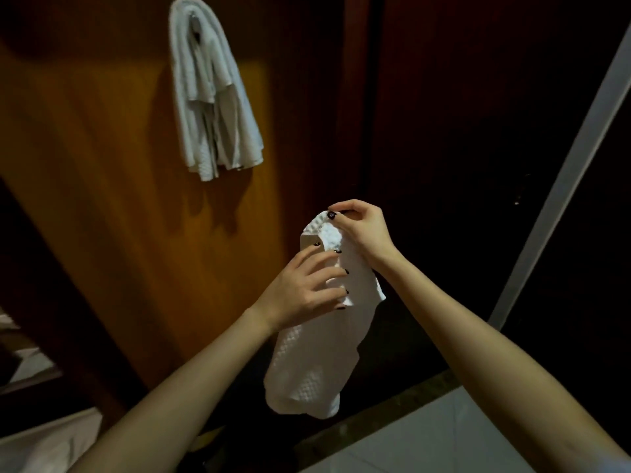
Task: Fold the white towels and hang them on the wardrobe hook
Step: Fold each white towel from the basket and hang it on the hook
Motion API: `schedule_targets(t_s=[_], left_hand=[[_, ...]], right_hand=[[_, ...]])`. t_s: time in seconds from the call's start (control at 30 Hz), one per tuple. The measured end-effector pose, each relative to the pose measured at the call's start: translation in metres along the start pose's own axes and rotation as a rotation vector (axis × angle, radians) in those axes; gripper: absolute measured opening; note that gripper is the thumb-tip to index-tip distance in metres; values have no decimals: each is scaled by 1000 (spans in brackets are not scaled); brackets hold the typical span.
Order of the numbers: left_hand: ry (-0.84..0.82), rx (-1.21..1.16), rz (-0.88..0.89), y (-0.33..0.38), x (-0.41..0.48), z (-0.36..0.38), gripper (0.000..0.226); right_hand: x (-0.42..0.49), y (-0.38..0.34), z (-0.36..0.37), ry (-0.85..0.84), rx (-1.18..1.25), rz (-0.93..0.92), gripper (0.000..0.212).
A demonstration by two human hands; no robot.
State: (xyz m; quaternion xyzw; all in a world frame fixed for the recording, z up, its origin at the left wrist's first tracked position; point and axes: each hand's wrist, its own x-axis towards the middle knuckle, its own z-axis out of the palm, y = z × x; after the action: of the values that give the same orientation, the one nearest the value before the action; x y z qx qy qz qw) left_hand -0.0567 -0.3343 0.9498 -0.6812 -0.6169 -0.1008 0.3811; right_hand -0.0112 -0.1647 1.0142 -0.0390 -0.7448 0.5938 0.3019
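A white waffle-textured towel (314, 363) hangs folded in the air in front of me. My right hand (362, 230) pinches its top corner. My left hand (307, 288) lies flat against the upper part of the cloth, fingers spread and nearly straight. Up on the left, several white towels (211, 97) hang in a bundle on the wooden wardrobe door (102, 165). The hook itself is hidden under them.
Right of the lit door the wardrobe front (444, 131) is dark. A pale metal bar (563, 165) runs diagonally at the right. White floor tiles (444, 435) show at the bottom right, and light fabric (44, 442) lies at the bottom left.
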Motion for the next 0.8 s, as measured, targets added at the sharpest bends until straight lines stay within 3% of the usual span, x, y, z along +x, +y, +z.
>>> schedule_targets(t_s=[0.2,0.37,0.6,0.7,0.8], left_hand=[[50,81,4,-15,-45,-35,14],[178,76,-121,-12,-57,-53,16],[500,-121,-575,-27,-37,-93,17],[546,-176,-854,-40,-24,-100,13],[470,-228,-982,-61,-18,-99,11]], right_hand=[[0,-11,55,-60,45,11,8],[2,-20,84,-114,91,5,12],[-1,-20,114,-222,102,57,7],[-6,-13,114,-338,112,165,14],[-17,-13,110,-350,199,208,32]])
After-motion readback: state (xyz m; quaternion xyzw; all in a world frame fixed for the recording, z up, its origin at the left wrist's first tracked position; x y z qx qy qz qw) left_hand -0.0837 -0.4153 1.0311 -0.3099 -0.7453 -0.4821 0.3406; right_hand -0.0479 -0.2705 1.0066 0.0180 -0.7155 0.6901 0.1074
